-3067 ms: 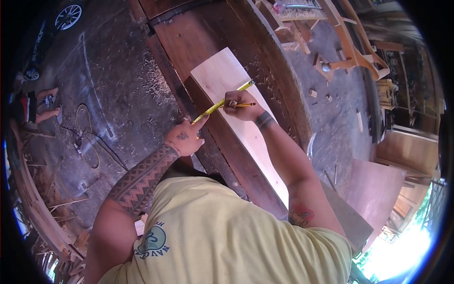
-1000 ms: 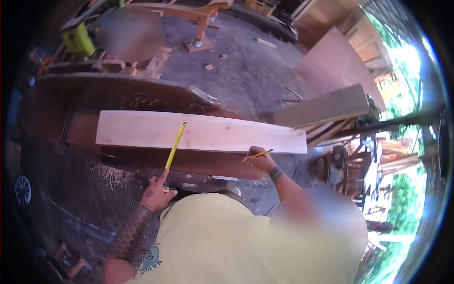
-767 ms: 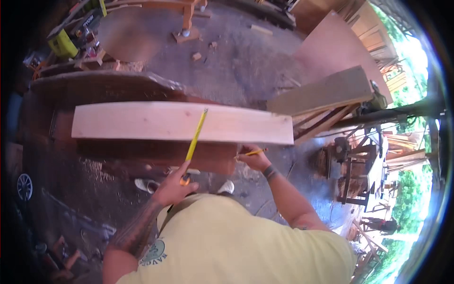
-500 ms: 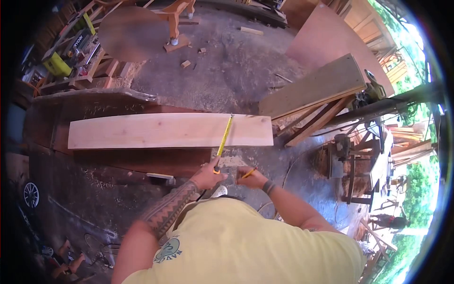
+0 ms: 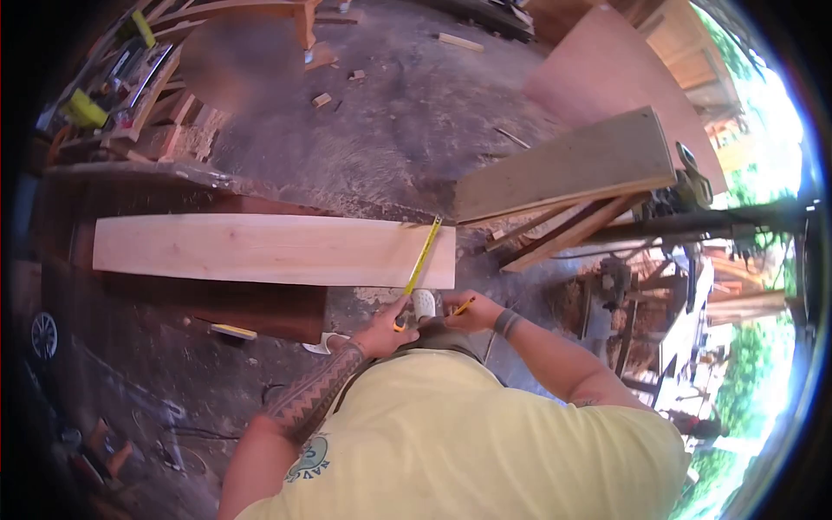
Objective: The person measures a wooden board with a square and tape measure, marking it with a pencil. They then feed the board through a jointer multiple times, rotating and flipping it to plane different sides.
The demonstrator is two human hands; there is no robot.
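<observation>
A long pale board (image 5: pixel 251 251) lies flat across a dark reddish surface. My left hand (image 5: pixel 383 331) is closed round a tape measure (image 5: pixel 399 324), just below the board's near edge. Its yellow blade (image 5: pixel 422 257) stretches slantwise over the board near the right end, and its tip reaches the far edge. To the right, my right hand (image 5: pixel 471 312) holds a pencil (image 5: pixel 465 306) between its fingers, off the board. Both forearms come up from the bottom of the view.
Beyond the board's right end, a wide plank (image 5: pixel 568 166) rests on slanted timbers. A reddish sheet (image 5: pixel 598 74) leans behind it. A narrow white-and-yellow item (image 5: pixel 234 331) lies at the lower left. Wood offcuts (image 5: pixel 322 100) are scattered on the floor.
The board appears further left relative to my body, and the tape now crosses it nearer its right end. My white footwear shows more. Both hands keep hold of their items.
</observation>
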